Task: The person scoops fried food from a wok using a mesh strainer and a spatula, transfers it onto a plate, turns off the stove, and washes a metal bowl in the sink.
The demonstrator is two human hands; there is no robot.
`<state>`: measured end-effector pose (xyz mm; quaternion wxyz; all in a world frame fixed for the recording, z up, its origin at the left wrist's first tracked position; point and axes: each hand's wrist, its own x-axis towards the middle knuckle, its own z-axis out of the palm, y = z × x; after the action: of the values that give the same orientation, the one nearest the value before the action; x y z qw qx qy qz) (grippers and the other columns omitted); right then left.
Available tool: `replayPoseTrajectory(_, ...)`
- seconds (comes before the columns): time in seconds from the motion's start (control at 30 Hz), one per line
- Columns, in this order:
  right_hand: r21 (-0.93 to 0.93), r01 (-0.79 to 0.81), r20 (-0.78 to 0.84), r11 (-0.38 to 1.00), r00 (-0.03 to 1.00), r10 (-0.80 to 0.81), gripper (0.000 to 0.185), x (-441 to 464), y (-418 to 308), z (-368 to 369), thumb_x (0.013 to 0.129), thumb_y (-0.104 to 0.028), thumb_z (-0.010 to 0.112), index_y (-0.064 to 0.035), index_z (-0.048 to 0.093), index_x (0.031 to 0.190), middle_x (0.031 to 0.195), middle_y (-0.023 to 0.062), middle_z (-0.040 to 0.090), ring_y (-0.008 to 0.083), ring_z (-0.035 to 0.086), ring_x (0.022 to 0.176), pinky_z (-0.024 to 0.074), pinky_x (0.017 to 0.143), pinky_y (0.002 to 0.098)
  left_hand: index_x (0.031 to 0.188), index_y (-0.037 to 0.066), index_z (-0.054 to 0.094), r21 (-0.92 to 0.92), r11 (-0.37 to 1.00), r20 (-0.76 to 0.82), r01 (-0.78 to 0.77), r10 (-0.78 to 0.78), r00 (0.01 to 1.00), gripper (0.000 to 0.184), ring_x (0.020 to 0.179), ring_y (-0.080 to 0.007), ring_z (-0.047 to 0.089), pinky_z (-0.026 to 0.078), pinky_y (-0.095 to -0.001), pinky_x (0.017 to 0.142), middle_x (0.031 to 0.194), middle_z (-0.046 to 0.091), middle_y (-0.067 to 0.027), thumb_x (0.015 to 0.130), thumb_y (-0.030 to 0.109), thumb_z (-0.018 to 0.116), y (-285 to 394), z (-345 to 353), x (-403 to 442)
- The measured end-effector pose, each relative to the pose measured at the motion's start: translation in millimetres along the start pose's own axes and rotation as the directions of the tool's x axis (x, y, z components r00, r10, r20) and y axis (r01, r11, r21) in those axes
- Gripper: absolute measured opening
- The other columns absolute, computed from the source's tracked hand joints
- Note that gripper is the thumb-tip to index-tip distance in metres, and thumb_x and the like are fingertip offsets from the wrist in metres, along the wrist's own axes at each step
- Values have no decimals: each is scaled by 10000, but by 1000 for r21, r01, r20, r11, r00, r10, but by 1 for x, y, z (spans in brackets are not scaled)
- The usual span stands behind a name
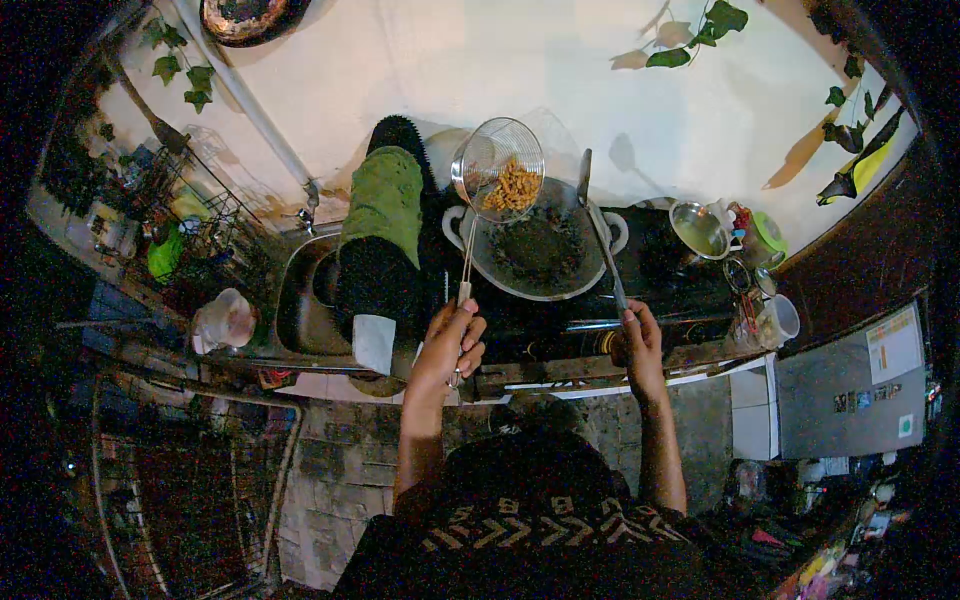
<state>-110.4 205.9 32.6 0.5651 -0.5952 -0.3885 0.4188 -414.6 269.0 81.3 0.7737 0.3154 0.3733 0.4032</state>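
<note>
Rn the black stovetop (655, 262) is running across at 12 o'c from me. The big 2-handled pan (490, 262) is sitting on it, dark inside, w/ its ears poking out at approx 9 and 3. The wire strainer (490, 150) is hanging at the pan's 11 o'c edge, long axis running nearly straight up/down, basket end leaning a bit toward 1, handle pointing back to 6ish. Tbh can't tell if the basket is touching the rim or just floating over it. The metal spatula (604, 240) is cutting across the pan from 4 to 1, long axis tilting to 11.

My hands are sitting well apart: L hand (452, 345) is wrapping round the strainer handle, R hand (641, 345) is gripping the spatula's near end. Smallest stuff: the golden-brown bits (514, 187) are lying in the basket, btwn 12 and 1 from L hand, btwn 10 and 11 from R hand. L hand is def nearer, and it's the one carrying them.
</note>
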Motion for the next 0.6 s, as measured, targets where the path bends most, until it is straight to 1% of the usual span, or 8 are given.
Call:
replayPoseTrajectory(0.1,-123,-17,-38,992,999,12,255,-2,5,-1,1000,-299,548,-100,626,1139,810,-35,542,77,442,740,395,678,263,882,172,429,9,999,15,40,-40,999,232,363,-51,305,240,-226,327,585,351,50,1009,347,517,2,2,-2)
replayPoseTrajectory(0.13,-161,-18,-38,987,999,12,274,-1,11,-3,1001,-311,542,-102,619,1162,864,-24,562,94,457,781,400,740,272,882,172,429,8,999,13,39,-39,999,232,363,-51,305,240,-226,327,585,351,50,1009,347,517,0,2,-1)
replayPoseTrajectory(0.2,-198,-17,-33,980,999,10,295,2,26,-8,1003,-323,537,-104,613,1185,918,-13,582,112,473,822,404,802,282,877,174,431,18,999,-33,50,-49,998,240,360,-49,306,236,-226,329,581,351,53,1010,358,511,-5,1,0)
replayPoseTrajectory(0.3,-225,-11,-19,974,1000,7,315,5,37,-8,1007,-331,519,-110,598,1217,1004,-2,600,136,492,877,377,903,290,869,173,430,-18,999,18,49,-49,999,249,357,-45,306,233,-226,330,578,352,57,1012,362,507,-9,-2,0)
replayPoseTrajectory(0.33,-139,19,-4,990,1000,-20,265,3,34,-3,1011,-319,525,-120,568,1181,790,-41,473,81,398,664,297,653,258,869,173,430,-19,999,17,49,-49,999,249,357,-45,306,233,-226,330,578,352,57,1012,362,507,-11,-2,0)
replayPoseTrajectory(0.4,-51,48,8,998,999,-47,219,3,34,0,1015,-307,530,-131,538,1145,577,-79,346,27,304,450,218,402,226,864,171,431,-97,993,13,71,-70,997,255,353,-46,301,232,-227,327,576,354,58,1013,364,503,-14,-2,-1)
replayPoseTrajectory(0.5,-76,39,11,996,999,-39,217,2,34,2,1017,-312,527,-142,534,1151,569,-80,340,28,294,447,218,401,224,870,171,438,-117,990,43,84,-79,996,243,353,-44,299,232,-226,326,575,351,60,1019,354,493,-18,-6,1)
replayPoseTrajectory(0.6,-12,5,45,1000,999,-4,228,-3,27,4,1015,-322,529,-145,532,1159,570,-82,340,26,285,450,217,402,222,873,172,441,-154,983,60,101,-93,994,231,351,-45,290,232,-225,328,577,351,59,1025,341,483,-22,-9,4)
